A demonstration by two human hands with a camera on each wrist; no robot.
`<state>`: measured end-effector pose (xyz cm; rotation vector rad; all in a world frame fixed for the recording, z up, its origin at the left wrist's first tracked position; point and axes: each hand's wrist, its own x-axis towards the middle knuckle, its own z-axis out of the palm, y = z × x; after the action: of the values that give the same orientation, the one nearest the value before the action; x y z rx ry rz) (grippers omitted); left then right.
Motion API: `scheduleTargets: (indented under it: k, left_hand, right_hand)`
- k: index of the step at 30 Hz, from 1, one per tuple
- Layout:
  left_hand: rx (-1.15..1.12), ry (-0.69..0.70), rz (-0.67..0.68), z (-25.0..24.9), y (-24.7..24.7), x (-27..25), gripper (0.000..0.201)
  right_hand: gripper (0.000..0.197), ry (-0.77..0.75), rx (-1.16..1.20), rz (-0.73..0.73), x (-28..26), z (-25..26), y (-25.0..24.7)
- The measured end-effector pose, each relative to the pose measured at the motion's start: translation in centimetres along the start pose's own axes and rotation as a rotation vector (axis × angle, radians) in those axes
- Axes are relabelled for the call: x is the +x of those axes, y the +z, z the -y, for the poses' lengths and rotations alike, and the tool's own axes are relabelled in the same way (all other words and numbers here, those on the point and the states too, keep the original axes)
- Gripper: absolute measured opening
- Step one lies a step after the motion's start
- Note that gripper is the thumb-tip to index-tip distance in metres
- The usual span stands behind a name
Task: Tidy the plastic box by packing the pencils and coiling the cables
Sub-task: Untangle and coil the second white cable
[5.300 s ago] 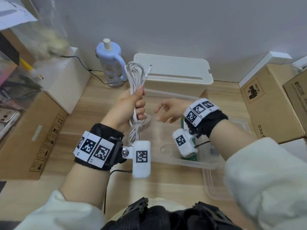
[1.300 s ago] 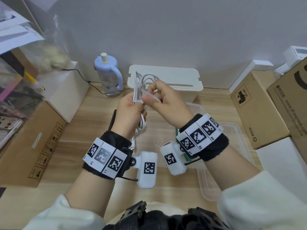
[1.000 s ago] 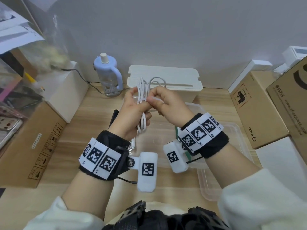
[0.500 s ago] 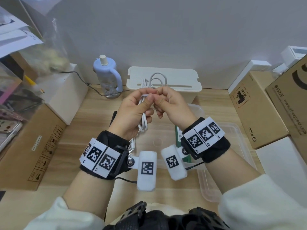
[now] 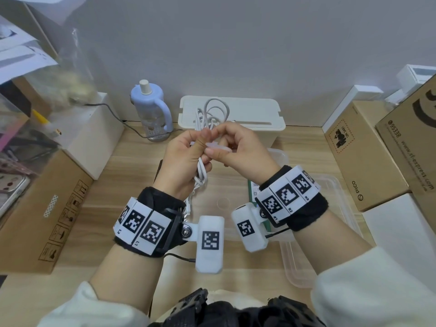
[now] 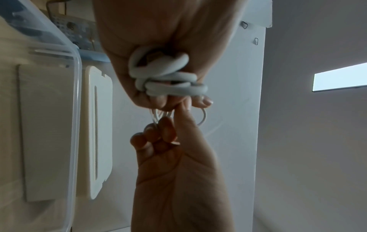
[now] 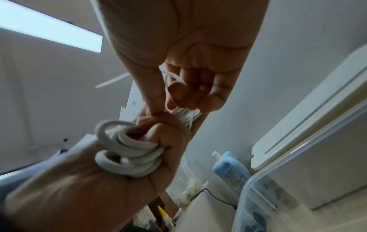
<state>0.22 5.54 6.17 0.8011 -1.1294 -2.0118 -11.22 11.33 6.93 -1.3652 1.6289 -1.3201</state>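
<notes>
A coiled white cable (image 5: pixel 213 114) is bunched in my left hand (image 5: pixel 186 159), held up above the clear plastic box (image 5: pixel 339 192). Its loops stick out above the fist and below it (image 6: pixel 164 78) (image 7: pixel 127 150). My right hand (image 5: pixel 236 147) meets the left one and pinches a thin translucent tie strip (image 5: pixel 218 146) against the bundle, thumb and forefinger closed on it (image 7: pixel 170 84). A green pencil pack (image 5: pixel 253 194) lies in the box, mostly hidden by my right wrist.
A white lidded box (image 5: pixel 231 114) stands against the wall behind my hands, a pale blue bottle (image 5: pixel 151 112) to its left. Cardboard boxes (image 5: pixel 363 152) line the right side and another carton (image 5: pixel 44 208) the left. The clear lid (image 5: pixel 297 263) lies at the front right.
Over the last seconds my right hand came up to the bundle and took the tie strip. In the last half second both hands shifted slightly, still joined at the cable.
</notes>
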Motion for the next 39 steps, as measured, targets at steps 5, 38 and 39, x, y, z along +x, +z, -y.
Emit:
scheduleTargets:
  k: [5,38,39]
  left_hand:
    - [0.067,0.023,0.046,0.2,0.1,-0.2,0.034]
    - [0.042,0.070,0.120,-0.4,-0.3,-0.4,0.029]
    - [0.024,0.071,0.129,-0.4,-0.4,-0.4,0.028]
  right_hand:
    - [0.009,0.041,-0.032,-0.003,0.2,-0.1,0.3]
    - [0.013,-0.183,0.136,-0.058,-0.4,1.1,-1.1]
    - [0.012,-0.162,0.151,-0.055,-0.4,1.0,-1.2]
